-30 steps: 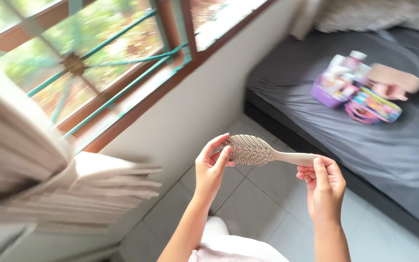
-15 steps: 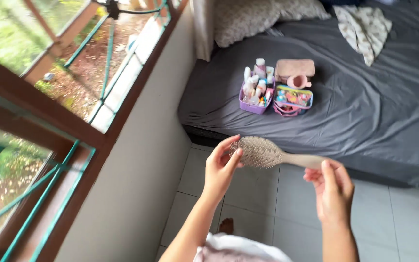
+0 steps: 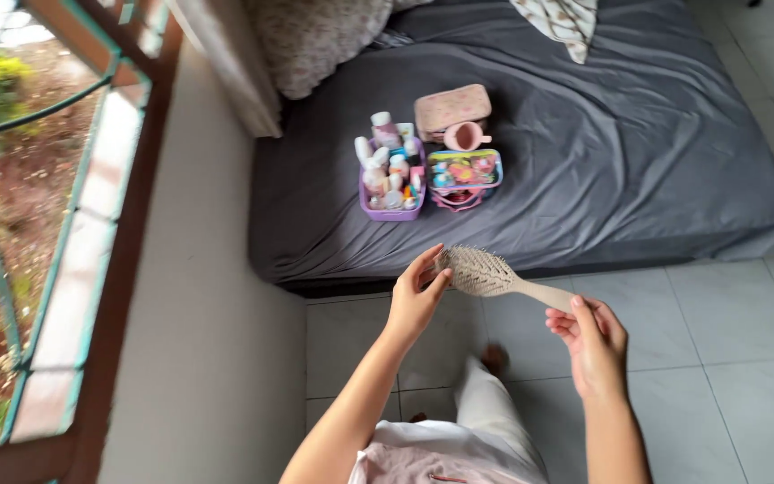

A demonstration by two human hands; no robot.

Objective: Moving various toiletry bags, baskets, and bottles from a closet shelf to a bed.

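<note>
View has swung from window to bed [image 3: 638,161]. Right hand [image 3: 591,333] still clamped on hairbrush [image 3: 481,272] handle; left hand [image 3: 416,296] fingertips pinch its head. Handle end hidden.

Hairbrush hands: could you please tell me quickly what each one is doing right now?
Left hand: fingertips pinch the hairbrush head.
Right hand: closed on the brush handle.

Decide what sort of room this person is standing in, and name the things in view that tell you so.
Most likely a bedroom at home: a low mattress under a grey sheet lies on the tiled floor, a patterned pillow sits at its head, and a purple basket of toiletries rests on it.
</note>
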